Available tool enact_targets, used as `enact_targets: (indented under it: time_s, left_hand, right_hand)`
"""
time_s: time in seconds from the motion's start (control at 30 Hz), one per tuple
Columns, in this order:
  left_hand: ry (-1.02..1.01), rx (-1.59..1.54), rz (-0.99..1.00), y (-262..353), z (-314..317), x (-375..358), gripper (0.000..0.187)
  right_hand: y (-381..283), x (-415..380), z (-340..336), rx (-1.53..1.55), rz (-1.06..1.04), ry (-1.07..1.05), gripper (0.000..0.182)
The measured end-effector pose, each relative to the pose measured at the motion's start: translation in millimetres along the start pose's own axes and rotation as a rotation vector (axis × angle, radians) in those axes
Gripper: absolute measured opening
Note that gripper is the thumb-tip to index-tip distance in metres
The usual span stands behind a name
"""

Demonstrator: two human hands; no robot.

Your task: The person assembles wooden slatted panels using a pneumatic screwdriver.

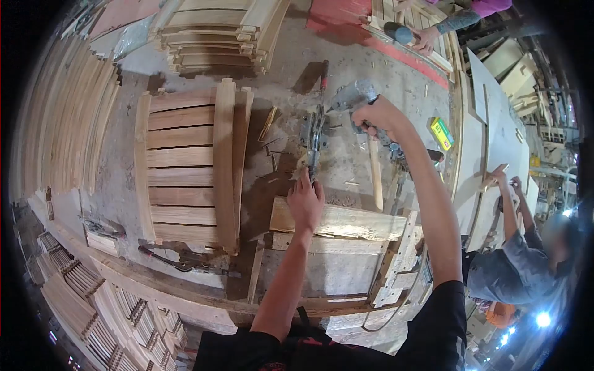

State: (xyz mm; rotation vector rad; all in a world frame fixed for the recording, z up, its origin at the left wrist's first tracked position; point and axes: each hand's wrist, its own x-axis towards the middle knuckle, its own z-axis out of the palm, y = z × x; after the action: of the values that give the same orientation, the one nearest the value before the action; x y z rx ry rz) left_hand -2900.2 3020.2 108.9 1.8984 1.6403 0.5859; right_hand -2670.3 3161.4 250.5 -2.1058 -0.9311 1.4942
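My right hand [378, 117] is wrapped round the grip of a grey pistol-grip power tool [351, 95], held above the bench with its nose pointing left. My left hand [305, 199] closes its fingertips on the near end of a long metal clamp [315, 137]. The clamp lies on the work surface, just below the tool's nose. A red handle [325, 73] sticks out at its far end. To the left lies a slatted wooden panel [181, 156], with a board along its right edge. A pale wooden stick [375, 173] lies under my right hand.
Stacked slatted panels [213, 34] and long slats [65, 117] fill the back left. A yellow-green box [441, 133] sits right of my forearm. A timber block [340, 219] borders the near side. A co-worker's hand [426, 40] works at the back right; another person [523, 260] stands at right.
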Motion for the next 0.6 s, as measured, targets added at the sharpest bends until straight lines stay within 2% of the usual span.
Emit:
enact_targets:
  time_s: [0.4, 0.6]
  left_hand:
    - [-0.022, 0.008, -0.017, -0.2, 1.2, -0.4, 0.042]
    - [-0.016, -0.025, -0.009, -0.8, 2.4, -1.0, 0.041]
  right_hand:
    - [-5.2, -7.6, 9.1, -0.037, -0.011, 0.006, 0.012]
    - [-9.0, -7.0, 15.0, -0.192, 0.011, 0.048, 0.012]
